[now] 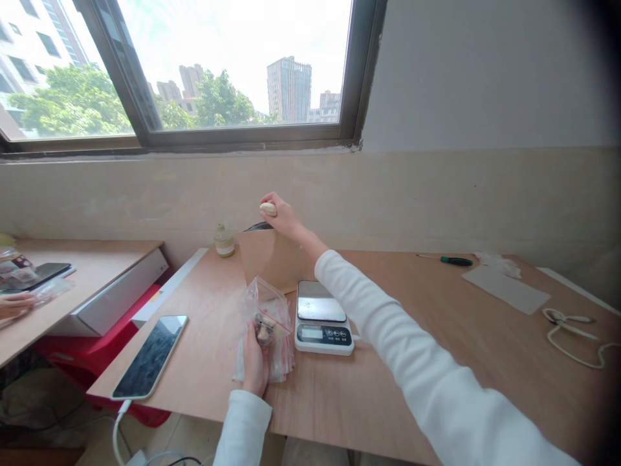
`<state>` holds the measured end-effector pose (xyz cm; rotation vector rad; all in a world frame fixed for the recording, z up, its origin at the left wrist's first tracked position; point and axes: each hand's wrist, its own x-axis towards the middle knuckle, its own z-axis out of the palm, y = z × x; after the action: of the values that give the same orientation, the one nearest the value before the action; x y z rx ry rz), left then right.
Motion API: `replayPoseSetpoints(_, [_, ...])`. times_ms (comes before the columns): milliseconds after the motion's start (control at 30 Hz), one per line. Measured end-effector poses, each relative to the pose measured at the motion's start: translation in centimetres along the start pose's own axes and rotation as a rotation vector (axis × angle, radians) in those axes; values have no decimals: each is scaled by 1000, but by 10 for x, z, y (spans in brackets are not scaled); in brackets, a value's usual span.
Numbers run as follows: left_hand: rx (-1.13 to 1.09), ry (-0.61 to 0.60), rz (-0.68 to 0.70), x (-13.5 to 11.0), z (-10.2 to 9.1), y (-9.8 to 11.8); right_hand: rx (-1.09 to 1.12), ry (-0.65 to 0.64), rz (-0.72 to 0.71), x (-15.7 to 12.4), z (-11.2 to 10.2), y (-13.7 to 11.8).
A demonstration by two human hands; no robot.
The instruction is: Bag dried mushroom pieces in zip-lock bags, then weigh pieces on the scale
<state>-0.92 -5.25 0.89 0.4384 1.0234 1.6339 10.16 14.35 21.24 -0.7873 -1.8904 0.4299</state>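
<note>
My left hand (255, 361) grips a clear plastic zip bag (268, 317) with a red seal strip, upright on the wooden table (417, 362), with a few small pale pieces inside. My right hand (281, 217) is stretched far forward, fingers pinched round a small pale rounded piece (268, 208), held just above the open top of a brown paper bag (272, 259). A small white digital kitchen scale (321, 317) with a bare metal platform sits right of the plastic bag, under my right forearm.
A phone (151, 356) on a charging cable lies at the table's left edge. A small bottle (224, 241) stands by the wall. A green-handled screwdriver (449, 260), a grey sheet (505, 288) and a white cord (572, 333) lie to the right. Another person's hand (14, 304) rests on the left desk.
</note>
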Motion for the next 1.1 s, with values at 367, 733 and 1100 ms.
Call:
replayPoseSetpoints(367, [-30, -2, -25, 2, -2, -3, -65, -112, 60, 3, 1, 10])
replayPoseSetpoints(733, [-34, -3, -23, 6, -5, -6, -205, -302, 165, -1, 0, 12])
replayPoseSetpoints(1100, [-42, -19, -21, 5, -5, -3, -624, -317, 47, -11, 4, -11])
